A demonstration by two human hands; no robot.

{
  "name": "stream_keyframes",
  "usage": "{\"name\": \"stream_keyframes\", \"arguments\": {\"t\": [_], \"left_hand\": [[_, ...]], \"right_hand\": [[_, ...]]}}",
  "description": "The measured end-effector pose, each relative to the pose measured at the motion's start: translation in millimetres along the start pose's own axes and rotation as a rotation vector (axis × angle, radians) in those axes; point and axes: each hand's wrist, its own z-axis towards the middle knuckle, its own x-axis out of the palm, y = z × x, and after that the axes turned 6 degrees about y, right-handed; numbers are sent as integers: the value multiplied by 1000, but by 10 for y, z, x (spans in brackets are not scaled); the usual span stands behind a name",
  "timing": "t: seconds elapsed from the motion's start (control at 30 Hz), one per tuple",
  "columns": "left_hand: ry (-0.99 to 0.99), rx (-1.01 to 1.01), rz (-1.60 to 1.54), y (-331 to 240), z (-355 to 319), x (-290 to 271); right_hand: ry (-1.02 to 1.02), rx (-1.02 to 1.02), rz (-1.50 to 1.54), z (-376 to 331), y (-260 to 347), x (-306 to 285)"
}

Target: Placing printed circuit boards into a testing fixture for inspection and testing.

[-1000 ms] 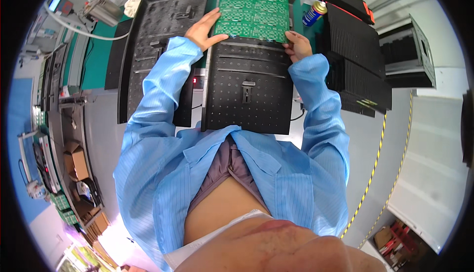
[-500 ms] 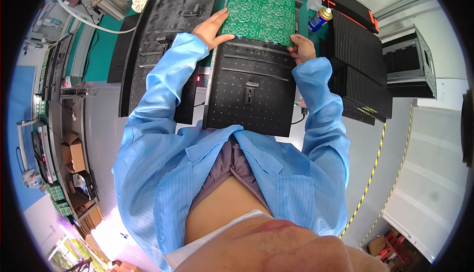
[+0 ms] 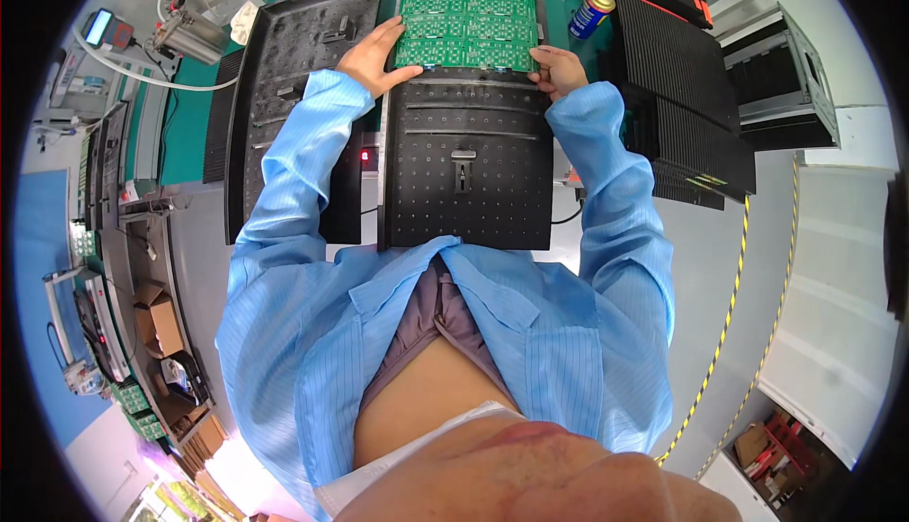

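Green circuit panel (image 3: 466, 22) lies across the far end of the right black tray (image 3: 497, 164). Left hand (image 3: 372, 60) spreads unclenched fingers along the panel's left edge; right hand (image 3: 560, 72) curls fingers at the near right corner, whether gripping I can't tell.

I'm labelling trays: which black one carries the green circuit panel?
The right-hand tray: green panel lies on its far end; the left tray shows none.

Spray can (image 3: 595, 10), upper right: label (image 3: 588, 20) too small to read. Red lit display (image 3: 365, 155), left of centre: character unclear. Black rack (image 3: 686, 129), right: yellow-green marking (image 3: 705, 181), illegible. Lit screen (image 3: 98, 27), upper left: illegible.
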Motion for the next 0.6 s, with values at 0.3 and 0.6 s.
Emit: {"name": "stream_keyframes", "arguments": {"t": [0.3, 0.6], "left_hand": [[-47, 178, 156, -434, 177, -202], [11, 363, 121, -1326, 758, 417]], "right_hand": [[39, -420, -530, 179, -4, -627], [187, -684, -727, 468, 21, -422]]}}
